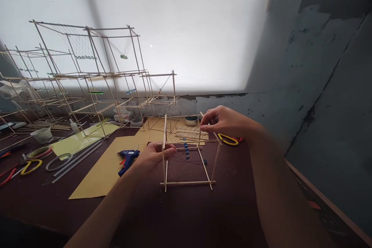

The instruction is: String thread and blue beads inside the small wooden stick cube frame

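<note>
This looks like a craft workshop, a room where someone makes things out of thin wooden sticks. The big brown table is full of making stuff: a blue glue gun, yellow scissors, a loose pile of sticks, flat yellow paper sheets, a little glue bottle and a small bowl, with one small stick frame standing near the front. At the back, many bigger stick frames with beads on strings are stacked up high, and the grey wall beside them has worn paint.
</note>
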Tool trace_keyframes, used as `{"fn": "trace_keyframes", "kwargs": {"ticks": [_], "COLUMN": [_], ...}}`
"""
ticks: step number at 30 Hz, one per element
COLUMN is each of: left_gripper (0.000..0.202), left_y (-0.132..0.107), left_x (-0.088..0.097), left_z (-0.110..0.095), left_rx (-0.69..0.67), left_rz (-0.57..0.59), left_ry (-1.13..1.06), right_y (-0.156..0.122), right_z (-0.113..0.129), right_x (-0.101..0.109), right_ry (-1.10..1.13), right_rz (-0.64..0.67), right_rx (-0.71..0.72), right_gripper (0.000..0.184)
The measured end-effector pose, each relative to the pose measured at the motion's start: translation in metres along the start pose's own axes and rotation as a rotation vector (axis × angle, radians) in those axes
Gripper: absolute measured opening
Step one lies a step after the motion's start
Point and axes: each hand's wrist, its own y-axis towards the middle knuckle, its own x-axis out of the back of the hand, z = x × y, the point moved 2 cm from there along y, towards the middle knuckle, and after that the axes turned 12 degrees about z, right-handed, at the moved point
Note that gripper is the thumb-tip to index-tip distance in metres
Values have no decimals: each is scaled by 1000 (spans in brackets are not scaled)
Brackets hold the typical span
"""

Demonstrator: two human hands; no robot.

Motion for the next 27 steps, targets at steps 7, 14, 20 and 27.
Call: {"fn": "trace_keyframes", "kwargs": {"ticks": [7, 14, 20, 27], "left_gripper": [30, 33, 28, 27], "left_y": [-6, -17, -24, -26], "left_x": [0, 0, -1, -3], "left_z": [-9, -30, -42, -44], "left_rx": [-14, 7, -29, -68], "left_rz": [-18, -156, -169, -194], "left_ry": [-14, -126, -169, -186], "right_y": [-11, -19, -21, -21], "right_z": [-13, -23, -27, -30], "right_x": [10, 16, 17, 17], "right_ry": [48, 60, 94, 99], "right_rz": [-7, 35, 60, 106], "right_rx": [-74, -129, -143, -154], "right_gripper": [33, 33, 33, 29]}}
